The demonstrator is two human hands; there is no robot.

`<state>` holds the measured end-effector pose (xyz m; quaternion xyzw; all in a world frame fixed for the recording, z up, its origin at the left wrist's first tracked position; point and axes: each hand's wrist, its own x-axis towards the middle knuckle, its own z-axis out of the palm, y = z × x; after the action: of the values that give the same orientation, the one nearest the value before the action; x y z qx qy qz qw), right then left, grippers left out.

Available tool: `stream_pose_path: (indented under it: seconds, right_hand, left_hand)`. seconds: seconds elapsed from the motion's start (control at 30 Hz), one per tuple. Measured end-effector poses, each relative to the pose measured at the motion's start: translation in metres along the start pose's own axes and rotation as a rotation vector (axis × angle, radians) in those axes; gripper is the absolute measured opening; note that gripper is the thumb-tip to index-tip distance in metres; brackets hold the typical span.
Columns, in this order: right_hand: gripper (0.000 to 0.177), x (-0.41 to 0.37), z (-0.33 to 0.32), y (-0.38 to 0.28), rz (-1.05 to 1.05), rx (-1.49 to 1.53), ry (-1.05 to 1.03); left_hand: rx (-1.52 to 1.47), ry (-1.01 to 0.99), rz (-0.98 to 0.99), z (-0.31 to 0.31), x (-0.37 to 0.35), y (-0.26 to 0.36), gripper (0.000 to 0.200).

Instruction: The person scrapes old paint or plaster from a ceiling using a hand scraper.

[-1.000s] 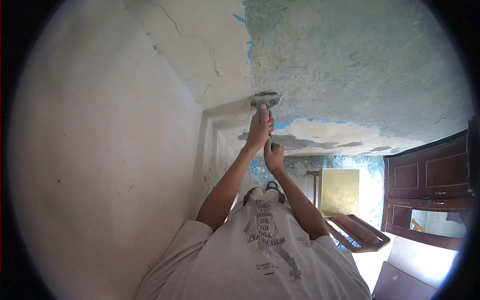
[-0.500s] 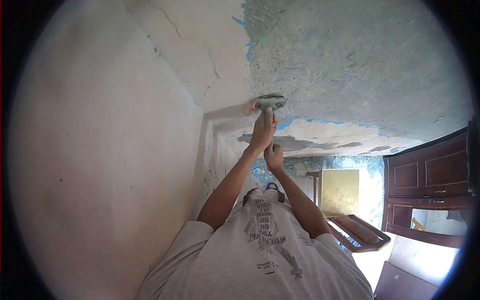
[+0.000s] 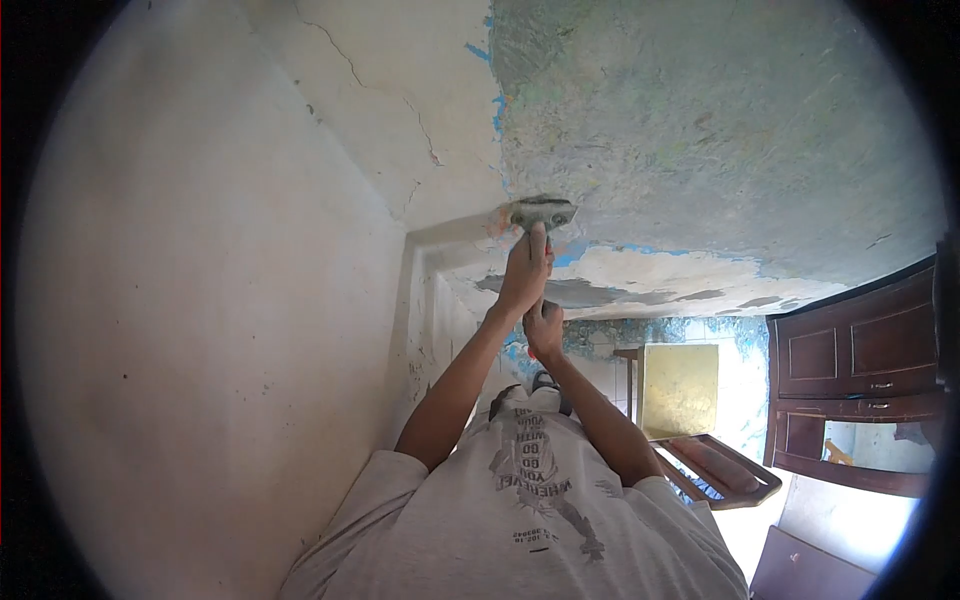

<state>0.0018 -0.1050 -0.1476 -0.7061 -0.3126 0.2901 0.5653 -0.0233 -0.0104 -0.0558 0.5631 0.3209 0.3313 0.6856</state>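
Note:
A scraper (image 3: 543,213) with a wide metal head lies against the wall, at the border between the cream paint (image 3: 400,110) and the bare grey-green surface (image 3: 680,130). My left hand (image 3: 526,272) is closed round its handle just below the head, one finger stretched along it. Lower on the same handle, my right hand (image 3: 544,330) is wrapped round the end part. Blue paint patches (image 3: 570,252) show beside the head, and a dark grey patch (image 3: 590,291) lies right of my hands.
A plain pale wall (image 3: 200,300) fills the left side. At the lower right are a chair with a yellowish panel (image 3: 680,390), a wooden frame (image 3: 722,470) and a dark wooden cabinet (image 3: 860,340). A sandalled foot (image 3: 546,381) shows below my hands.
The scraper head and my left hand have shifted slightly down in the view. My right hand has also moved a little lower, still on the handle.

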Motion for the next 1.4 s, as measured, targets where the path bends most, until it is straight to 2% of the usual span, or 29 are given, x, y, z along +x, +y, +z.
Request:
stream_pose_path:
  seconds: [0.07, 0.23, 0.27, 0.33, 0.37, 0.47, 0.57, 0.67, 0.7, 0.8, 0.9, 1.0, 1.03, 1.13, 1.2, 1.27, 1.4]
  right_hand:
    - [0.057, -0.005, -0.001, -0.005, 0.057, 0.028, -0.03]
    - [0.061, 0.0, -0.003, 0.027, -0.035, -0.038, 0.013]
    - [0.06, -0.001, -0.003, 0.029, -0.002, -0.02, 0.012]
    - [0.059, -0.001, -0.001, 0.019, 0.067, 0.018, 0.012]
    - [0.065, 0.001, 0.002, 0.015, -0.086, 0.011, 0.045]
    - [0.061, 0.002, -0.004, -0.002, -0.102, -0.066, 0.032]
    - [0.061, 0.001, -0.003, 0.03, -0.167, -0.112, 0.072]
    - [0.047, -0.003, 0.006, 0.031, -0.234, -0.095, 0.174]
    - [0.047, -0.006, -0.003, 0.002, -0.052, -0.069, 0.039]
    - [0.048, -0.007, -0.008, -0.012, 0.017, -0.054, 0.007]
    - [0.049, -0.012, -0.007, 0.013, 0.008, -0.08, 0.044]
    - [0.051, -0.014, -0.001, 0.011, 0.043, -0.004, 0.031]
    - [0.053, -0.014, 0.0, -0.003, -0.086, -0.001, 0.082]
    - [0.061, -0.016, -0.001, -0.015, -0.006, -0.039, 0.051]
    - [0.063, -0.016, 0.001, 0.014, 0.032, -0.059, 0.021]
    - [0.064, -0.015, 0.006, 0.032, 0.034, -0.072, 0.019]
    - [0.063, -0.01, 0.017, 0.034, 0.019, -0.021, 0.034]
  left_hand:
    - [0.044, -0.015, 0.036, 0.0, -0.002, 0.018, 0.055]
    - [0.064, 0.001, 0.021, 0.003, 0.003, -0.019, 0.056]
    - [0.079, 0.006, 0.017, 0.004, 0.004, -0.029, 0.056]
    - [-0.01, -0.032, 0.016, 0.007, 0.0, 0.002, 0.054]
    - [-0.016, -0.033, 0.028, 0.008, -0.001, 0.016, 0.054]
    - [-0.02, -0.034, 0.033, 0.008, -0.001, 0.014, 0.054]
    - [-0.034, -0.02, 0.024, 0.003, 0.002, -0.023, 0.054]
    - [-0.028, -0.002, -0.007, 0.006, 0.004, -0.016, 0.054]
    - [-0.034, -0.005, -0.002, 0.006, 0.001, 0.004, 0.053]
    - [-0.028, 0.003, -0.015, 0.006, -0.004, 0.011, 0.054]
    - [0.012, 0.024, -0.03, 0.003, -0.002, -0.027, 0.055]
    - [0.035, 0.024, -0.02, 0.0, -0.004, -0.011, 0.056]
    - [0.008, 0.03, -0.016, 0.001, -0.002, -0.003, 0.057]
    - [-0.007, 0.05, -0.025, 0.001, -0.002, -0.002, 0.057]
    - [0.123, 0.08, 0.028, -0.003, 0.003, -0.039, 0.057]
    - [0.194, 0.096, 0.05, -0.004, 0.006, -0.043, 0.056]
    - [0.208, 0.093, 0.023, -0.003, -0.002, 0.001, 0.055]
